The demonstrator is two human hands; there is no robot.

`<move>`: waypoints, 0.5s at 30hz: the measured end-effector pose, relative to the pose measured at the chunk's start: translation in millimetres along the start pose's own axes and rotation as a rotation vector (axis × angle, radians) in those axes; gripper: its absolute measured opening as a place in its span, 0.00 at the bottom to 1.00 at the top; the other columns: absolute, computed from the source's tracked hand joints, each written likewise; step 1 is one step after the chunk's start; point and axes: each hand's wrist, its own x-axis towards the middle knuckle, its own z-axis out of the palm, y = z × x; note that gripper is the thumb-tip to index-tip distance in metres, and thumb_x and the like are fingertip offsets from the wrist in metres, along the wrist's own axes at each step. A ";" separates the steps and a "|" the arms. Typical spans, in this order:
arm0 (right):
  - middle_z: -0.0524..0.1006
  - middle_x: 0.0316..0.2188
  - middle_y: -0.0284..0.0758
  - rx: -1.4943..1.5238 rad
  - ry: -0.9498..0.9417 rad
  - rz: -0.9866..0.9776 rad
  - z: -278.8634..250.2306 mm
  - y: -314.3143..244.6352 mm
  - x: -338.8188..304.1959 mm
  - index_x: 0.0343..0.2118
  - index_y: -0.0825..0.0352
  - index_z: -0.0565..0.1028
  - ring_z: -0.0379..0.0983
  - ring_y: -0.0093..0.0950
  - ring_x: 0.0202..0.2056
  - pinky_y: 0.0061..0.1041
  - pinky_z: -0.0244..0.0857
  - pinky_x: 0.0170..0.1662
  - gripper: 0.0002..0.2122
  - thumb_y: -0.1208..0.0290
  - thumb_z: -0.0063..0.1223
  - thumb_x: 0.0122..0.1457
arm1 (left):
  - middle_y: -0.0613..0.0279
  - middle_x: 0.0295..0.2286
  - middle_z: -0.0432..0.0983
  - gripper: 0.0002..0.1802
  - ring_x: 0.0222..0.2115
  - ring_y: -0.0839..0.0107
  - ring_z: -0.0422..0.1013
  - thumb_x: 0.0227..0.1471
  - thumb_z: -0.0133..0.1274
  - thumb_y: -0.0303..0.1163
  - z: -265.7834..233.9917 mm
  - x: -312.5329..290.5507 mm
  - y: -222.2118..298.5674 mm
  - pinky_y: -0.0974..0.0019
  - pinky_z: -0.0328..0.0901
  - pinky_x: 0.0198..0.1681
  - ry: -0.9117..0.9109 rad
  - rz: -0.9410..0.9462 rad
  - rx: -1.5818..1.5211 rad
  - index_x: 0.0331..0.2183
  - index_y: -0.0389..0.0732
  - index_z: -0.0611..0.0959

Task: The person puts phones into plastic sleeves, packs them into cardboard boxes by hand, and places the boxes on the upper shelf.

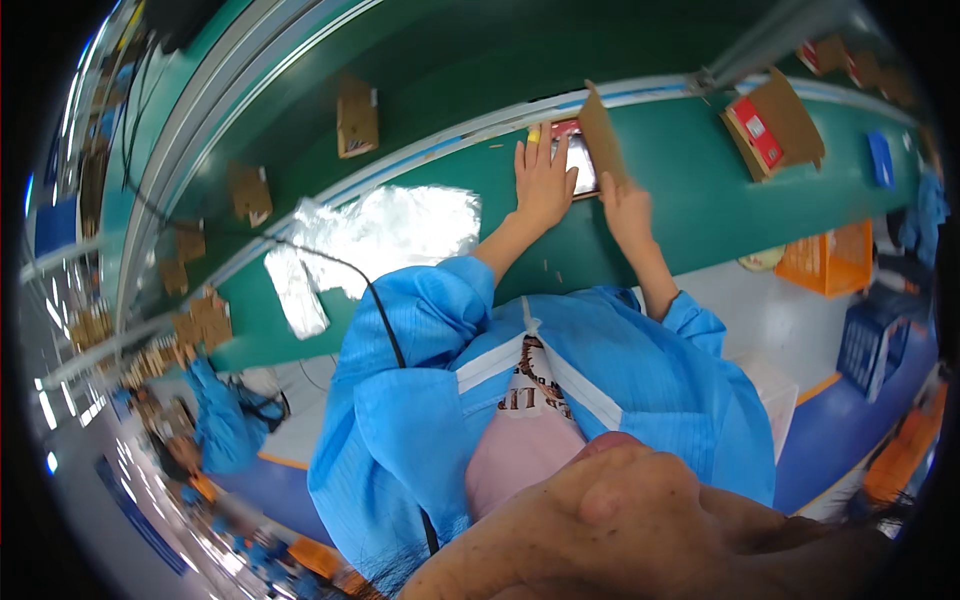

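In front of me on the green bench lies an opened cardboard box [600,135], its brown flap standing up on the right side. A flat item with a shiny pale face [579,166] shows inside, beside a strip of red. My left hand [544,186] rests at the box's left edge with fingers stretched out, one wearing a yellow finger cover; its fingertips touch the box. My right hand [628,212] pinches the near end of the flap, its fingers slightly blurred. Left of my hands, clear plastic bags [395,228] lie in a shiny pile.
Another opened box with a red panel [757,135] stands on the bench [690,215] to the right, near a blue piece [881,160]. Beyond the rail, a conveyor carries boxes [357,118]. An orange crate [826,258] and a blue crate [868,345] stand lower right. A co-worker's blue sleeve [222,415] shows left.
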 end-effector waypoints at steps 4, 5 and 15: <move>0.76 0.16 0.42 -0.034 0.006 -0.075 1.8 7.5 59.6 0.23 0.71 0.78 0.76 0.38 0.22 0.34 0.68 0.29 0.22 0.58 0.41 0.62 | 0.45 0.53 0.57 0.23 0.55 0.48 0.53 0.48 0.50 0.31 -22.4 -52.7 -30.7 0.48 0.50 0.56 0.139 -0.133 -0.104 0.47 0.35 0.71; 0.76 0.16 0.42 -0.046 0.035 -0.066 5.6 11.6 80.6 0.25 0.72 0.78 0.76 0.37 0.22 0.33 0.68 0.29 0.21 0.58 0.42 0.62 | 0.46 0.52 0.59 0.23 0.54 0.48 0.55 0.47 0.50 0.29 -26.4 -67.1 -41.7 0.49 0.50 0.56 0.142 -0.152 -0.090 0.47 0.35 0.71; 0.71 0.38 0.44 0.020 -0.189 -0.494 133.3 -93.7 -10.3 0.39 0.68 0.72 0.66 0.41 0.42 0.35 0.60 0.46 0.17 0.62 0.56 0.51 | 0.43 0.54 0.59 0.29 0.55 0.47 0.54 0.47 0.51 0.37 -66.2 -148.5 -142.7 0.48 0.49 0.57 0.192 -0.314 0.202 0.50 0.31 0.69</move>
